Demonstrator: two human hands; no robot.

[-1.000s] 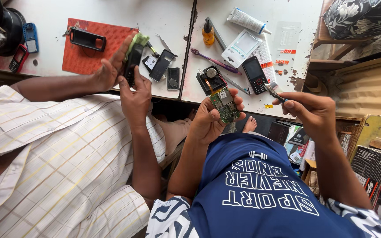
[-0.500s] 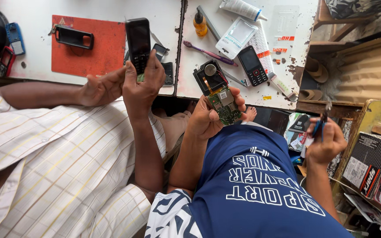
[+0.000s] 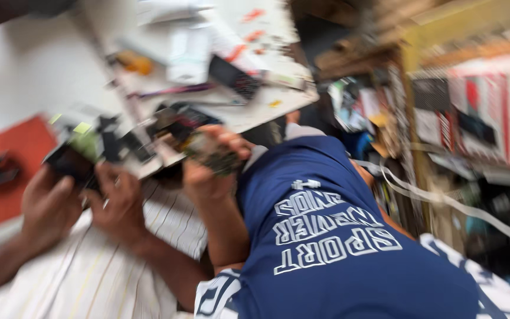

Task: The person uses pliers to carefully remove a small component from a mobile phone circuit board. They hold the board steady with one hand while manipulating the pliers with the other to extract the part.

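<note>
The picture is badly motion-blurred. My left hand (image 3: 205,177) is raised in front of my blue shirt and grips a small green circuit board (image 3: 211,152) near the edge of the white table (image 3: 42,77). My right hand is out of frame. To the left, a co-worker in a striped shirt has both hands (image 3: 48,204) around a dark phone (image 3: 69,162), close beside my left hand.
A red mat (image 3: 13,159) lies on the table at far left. A black phone (image 3: 234,77), a yellow bottle (image 3: 134,62) and blurred tools lie further back. Cluttered shelves with boxes (image 3: 473,112) stand on the right, with a white cable (image 3: 444,201) hanging across them.
The view has swung sharply and tilted, blurring everything. My right hand with its thin tool has left the frame. My left hand still holds the circuit board. The co-worker lowered the phone toward the table edge.
</note>
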